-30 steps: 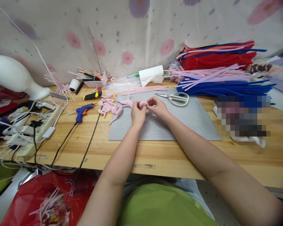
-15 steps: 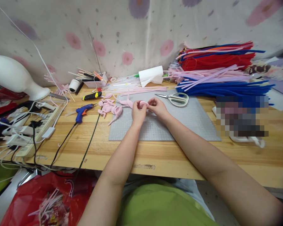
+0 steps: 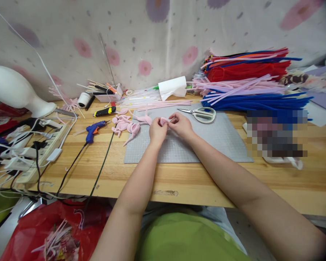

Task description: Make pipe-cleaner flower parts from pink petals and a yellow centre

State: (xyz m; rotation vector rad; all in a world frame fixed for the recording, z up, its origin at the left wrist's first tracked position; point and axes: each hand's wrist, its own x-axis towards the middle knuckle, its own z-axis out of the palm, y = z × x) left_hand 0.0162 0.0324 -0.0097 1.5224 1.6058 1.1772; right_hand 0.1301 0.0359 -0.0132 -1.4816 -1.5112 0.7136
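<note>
Over the grey cutting mat (image 3: pixel 222 141), my left hand (image 3: pixel 157 131) and my right hand (image 3: pixel 180 125) meet and both pinch a small pink pipe-cleaner piece (image 3: pixel 163 120). The fingers of both hands are curled round it, and most of the piece is hidden by them. Just left of my hands lies a heap of finished pink looped pieces (image 3: pixel 125 125). White-handled scissors (image 3: pixel 202 114) rest on the mat's far edge, close to my right hand.
A blue glue gun (image 3: pixel 93 129), a yellow-black knife (image 3: pixel 105 111) and power strips (image 3: pixel 29 152) with cords lie at left. Stacked red, pink and blue pipe cleaners (image 3: pixel 250 83) fill the back right. A red bag (image 3: pixel 54 232) sits below the table's near edge.
Both hands have stayed together on the pink piece, with only small finger shifts. The view has drifted slightly.
</note>
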